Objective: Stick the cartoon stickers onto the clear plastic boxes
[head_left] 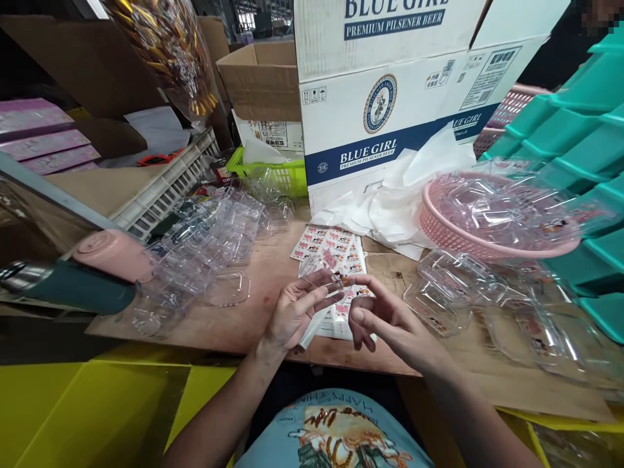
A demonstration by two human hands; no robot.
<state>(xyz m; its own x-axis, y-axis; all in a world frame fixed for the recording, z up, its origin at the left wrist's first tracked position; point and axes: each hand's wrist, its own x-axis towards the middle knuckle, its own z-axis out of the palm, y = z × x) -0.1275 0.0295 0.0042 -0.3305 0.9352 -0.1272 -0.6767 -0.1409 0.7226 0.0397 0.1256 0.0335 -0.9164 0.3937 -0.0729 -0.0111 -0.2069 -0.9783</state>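
My left hand (296, 311) holds a clear plastic case (316, 265) by its edge, thumb on the near side. A small cartoon sticker (338, 279) shows on the case's right part. The index finger of my right hand (385, 317) stretches out to touch the sticker; its other fingers are loosely bent, with nothing in them. Below the case lies a sheet of cartoon stickers (347, 247) with pink and orange prints, partly hidden by my hands. Much of the case's outline is hard to make out against the sheet.
Clear plastic cases (209, 240) are piled at left, near a teal bottle (73, 286) and a pink container (112, 255). At right, stickered cases (507, 318) lie before a pink basket (497, 246). A white carton (336, 117), crumpled white paper (390, 201) and teal bins (580, 136) stand behind.
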